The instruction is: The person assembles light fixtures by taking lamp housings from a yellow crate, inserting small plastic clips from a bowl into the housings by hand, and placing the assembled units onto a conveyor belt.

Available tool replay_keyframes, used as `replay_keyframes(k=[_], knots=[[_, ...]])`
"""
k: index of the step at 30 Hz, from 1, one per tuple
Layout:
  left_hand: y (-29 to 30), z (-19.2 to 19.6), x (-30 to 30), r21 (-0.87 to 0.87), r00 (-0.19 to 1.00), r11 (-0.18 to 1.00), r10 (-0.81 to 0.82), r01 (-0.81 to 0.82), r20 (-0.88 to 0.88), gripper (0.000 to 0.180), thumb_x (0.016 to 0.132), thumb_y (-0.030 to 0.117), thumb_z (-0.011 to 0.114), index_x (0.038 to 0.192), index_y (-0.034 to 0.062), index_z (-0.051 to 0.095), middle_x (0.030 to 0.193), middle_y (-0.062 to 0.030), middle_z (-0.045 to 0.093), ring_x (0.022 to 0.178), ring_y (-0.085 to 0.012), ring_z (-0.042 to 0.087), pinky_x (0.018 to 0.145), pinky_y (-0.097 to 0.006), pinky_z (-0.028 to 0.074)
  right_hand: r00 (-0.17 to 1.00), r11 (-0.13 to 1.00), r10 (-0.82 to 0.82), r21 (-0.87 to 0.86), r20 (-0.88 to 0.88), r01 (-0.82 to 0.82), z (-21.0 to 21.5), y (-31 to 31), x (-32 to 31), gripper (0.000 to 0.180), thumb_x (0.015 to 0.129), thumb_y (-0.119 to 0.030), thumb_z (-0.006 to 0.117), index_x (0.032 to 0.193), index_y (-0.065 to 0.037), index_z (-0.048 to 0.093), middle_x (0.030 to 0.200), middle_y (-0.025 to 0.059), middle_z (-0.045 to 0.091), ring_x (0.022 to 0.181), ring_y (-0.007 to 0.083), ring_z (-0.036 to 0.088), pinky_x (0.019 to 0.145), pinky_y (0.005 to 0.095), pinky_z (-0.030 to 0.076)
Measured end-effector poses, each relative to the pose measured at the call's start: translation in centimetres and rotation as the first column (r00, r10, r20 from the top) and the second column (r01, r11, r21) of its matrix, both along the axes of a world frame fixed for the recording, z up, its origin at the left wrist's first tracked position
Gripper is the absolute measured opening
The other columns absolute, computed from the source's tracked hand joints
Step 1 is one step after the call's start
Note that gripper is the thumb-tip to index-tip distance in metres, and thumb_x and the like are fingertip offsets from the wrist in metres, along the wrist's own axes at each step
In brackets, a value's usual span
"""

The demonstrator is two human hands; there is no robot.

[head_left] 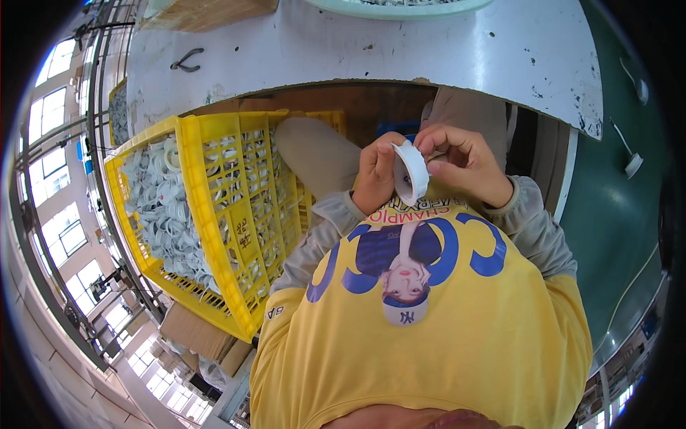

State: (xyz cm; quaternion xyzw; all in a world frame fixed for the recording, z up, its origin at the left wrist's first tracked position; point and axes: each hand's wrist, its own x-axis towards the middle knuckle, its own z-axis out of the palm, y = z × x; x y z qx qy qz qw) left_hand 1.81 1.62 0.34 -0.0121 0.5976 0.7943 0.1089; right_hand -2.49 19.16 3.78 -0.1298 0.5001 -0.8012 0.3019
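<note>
A white plastic ring is held up in front of my chest, its opening tilted sideways. My left hand is closed around its left side, with the thumb up near the top rim. From the right, the bent fingers of my right hand pinch at the ring's upper right edge. Whether a small piece sits between those fingertips is hidden. To the left of my hands stands a yellow plastic crate, heaped with many similar white plastic parts.
Beyond my knees is a white worktable with a chipped edge. On it lie pliers, a cardboard box and a pale basin of small parts. Brown cardboard sits below the crate. The floor at right is green.
</note>
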Motion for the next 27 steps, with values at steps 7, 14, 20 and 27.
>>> replay_keyframes(k=[7, 14, 20, 27], knots=[[0.1, 0.0, -0.1, 0.074, 0.998, 0.997, -0.041, 0.038, 0.047, 0.046, 0.093, 0.044, 0.034, 0.084, 0.0023, 0.053, 0.074, -0.0023, 0.055, 0.067, -0.0086, 0.051, 0.06, -0.021, 0.04, 0.997, 0.994, 0.007, 0.108, -0.076, 0.001, 0.1, 0.1, 0.3, 0.028, 0.068, -0.005, 0.073, 0.089, -0.003, 0.054, 0.09, 0.001, 0.052, 0.075, 0.0065, 0.052, 0.067, 0.0215, 0.044], [-0.4, 0.4, -0.3, -0.06, 0.999, 0.998, -0.005, 0.006, 0.033, 0.058, 0.089, 0.055, 0.029, 0.085, 0.0013, 0.051, 0.071, -0.0048, 0.055, 0.061, -0.0107, 0.051, 0.054, -0.023, 0.041, 0.974, 0.982, 0.009, 0.185, -0.228, 0.034, 0.1, -0.2, 0.2, 0.027, 0.071, -0.011, 0.072, 0.089, -0.003, 0.054, 0.089, 0.0032, 0.054, 0.078, 0.0097, 0.052, 0.067, 0.0228, 0.044], [-7.0, -0.9, -0.6, 0.126, 0.936, 0.94, 0.332, -0.318, -0.115, 0.048, 0.088, 0.053, 0.037, 0.093, 0.0057, 0.047, 0.077, -0.0076, 0.053, 0.063, -0.0144, 0.052, 0.055, -0.024, 0.045, 0.749, 0.702, -0.468, 0.317, -0.469, 0.638, 5.1, 9.3, -3.1, 0.026, 0.077, -0.001, 0.062, 0.101, -0.005, 0.054, 0.098, 0.0005, 0.053, 0.08, 0.0053, 0.05, 0.066, 0.019, 0.043], [-20.4, 4.1, -0.6, -0.086, 0.134, 0.105, 0.651, -0.991, -0.747, 0.032, 0.088, 0.016, 0.048, 0.11, -0.0041, 0.037, 0.093, -0.0143, 0.053, 0.099, -0.0275, 0.053, 0.082, -0.037, 0.046, 0.266, -0.502, -0.022, 0.24, -0.964, 0.831, -0.2, 36.5, -4.6, 0.063, 0.07, -0.026, 0.073, 0.122, -0.003, 0.045, 0.119, 0.0146, 0.047, 0.115, 0.0243, 0.042, 0.093, 0.0352, 0.036]])
